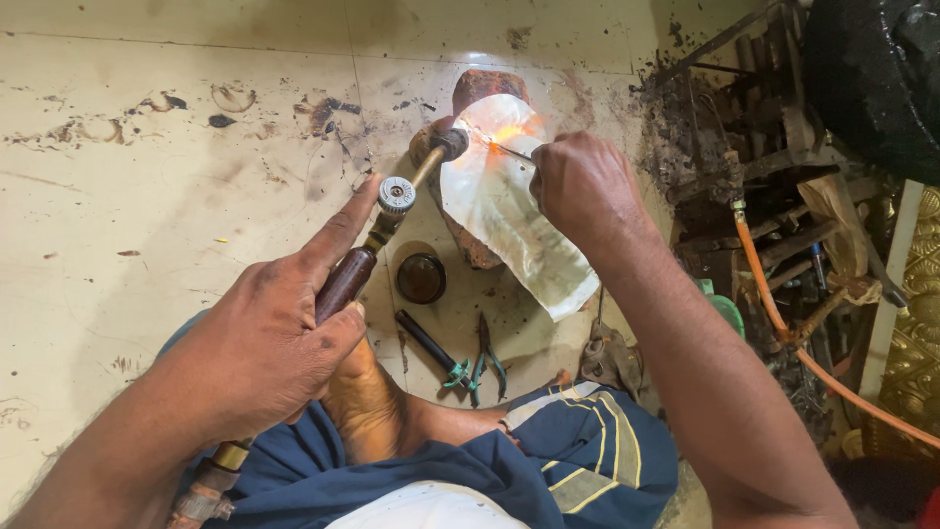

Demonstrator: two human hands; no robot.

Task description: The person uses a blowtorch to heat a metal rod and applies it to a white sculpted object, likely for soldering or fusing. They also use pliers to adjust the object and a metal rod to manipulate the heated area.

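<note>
Metal sheet (pixel 509 211) is leaning on a brick (pixel 487 86) on the floor (pixel 147 196), facing me; my left hand (pixel 264 343) is gripping the torch (pixel 392 211) to aim its flame, my right hand (pixel 583 186) is pinching a thin rod (pixel 511 151) into the glow

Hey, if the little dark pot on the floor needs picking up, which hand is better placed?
Probably left: the left hand is nearer the pot, though it grips the torch.

Left hand (pixel 264 353) grips a gas torch (pixel 392 211) (flame at metal sheet (pixel 509 211)); right hand (pixel 583 186) holds a thin rod (pixel 511 151).
</note>
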